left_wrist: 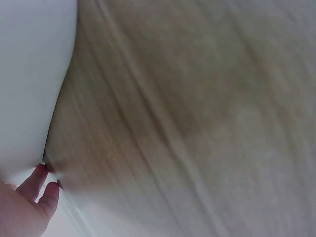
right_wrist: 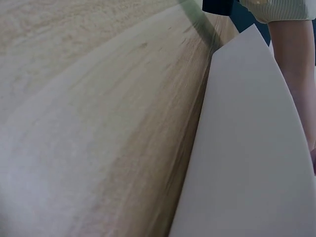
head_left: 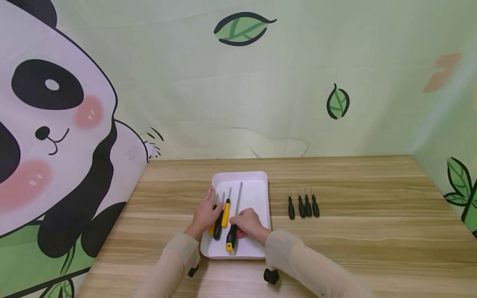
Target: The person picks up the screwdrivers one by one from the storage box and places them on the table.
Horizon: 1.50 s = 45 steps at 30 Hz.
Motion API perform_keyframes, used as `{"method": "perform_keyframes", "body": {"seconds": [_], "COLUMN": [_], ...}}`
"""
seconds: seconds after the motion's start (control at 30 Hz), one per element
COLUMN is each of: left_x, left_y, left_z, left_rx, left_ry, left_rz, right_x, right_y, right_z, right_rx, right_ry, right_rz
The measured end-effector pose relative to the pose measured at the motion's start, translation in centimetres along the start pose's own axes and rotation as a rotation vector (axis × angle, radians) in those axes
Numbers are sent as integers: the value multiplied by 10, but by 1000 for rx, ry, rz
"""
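A white tray stands on the table with screwdrivers lying in it. My right hand reaches over its right rim and pinches a long screwdriver, its black handle ending in yellow and its shaft pointing away from me. My left hand lies along the left rim, fingers straight and thumb stretched over the screwdrivers there. Under and beside that thumb are a black-handled screwdriver, a yellow-handled one and another yellow handle, partly hidden. The left wrist view shows left fingertips low against the tray's outer wall.
To the tray's right, several small black screwdrivers lie side by side on the wooden table. A wall cloth printed with a panda and leaves rises behind the table's back edge.
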<state>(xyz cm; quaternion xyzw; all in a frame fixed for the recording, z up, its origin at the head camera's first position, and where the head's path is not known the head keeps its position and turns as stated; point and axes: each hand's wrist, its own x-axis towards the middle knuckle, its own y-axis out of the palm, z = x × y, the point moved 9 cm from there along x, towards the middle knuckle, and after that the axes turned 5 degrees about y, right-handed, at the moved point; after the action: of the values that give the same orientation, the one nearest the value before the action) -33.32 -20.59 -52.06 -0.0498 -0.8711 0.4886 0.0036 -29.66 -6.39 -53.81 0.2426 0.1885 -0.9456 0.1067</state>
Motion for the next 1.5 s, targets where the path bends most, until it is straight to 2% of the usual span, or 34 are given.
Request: {"method": "perform_keyframes", "body": {"seconds": [0.3, 0.67, 0.97, 1.23, 1.5], "left_x": [0, -1, 0, 0, -1], "left_y": [-1, -1, -2, -2, -1], "left_z": [0, 0, -1, -1, -1], "left_rx": [7, -12, -2, -10, -8], "left_ry": [-5, -8, -1, -7, -14], "left_rz": [-1, -7, -13, -12, -8], "right_x": [-3, -7, -8, -12, -14], "right_y": [0, 0, -1, -3, -8], "right_z": [-3, -5, -7, -1, 3], "right_rx": [119, 210, 287, 384, 405], "right_ry": [-5, 17, 27, -13, -32], "right_rz": [21, 59, 49, 56, 67]}}
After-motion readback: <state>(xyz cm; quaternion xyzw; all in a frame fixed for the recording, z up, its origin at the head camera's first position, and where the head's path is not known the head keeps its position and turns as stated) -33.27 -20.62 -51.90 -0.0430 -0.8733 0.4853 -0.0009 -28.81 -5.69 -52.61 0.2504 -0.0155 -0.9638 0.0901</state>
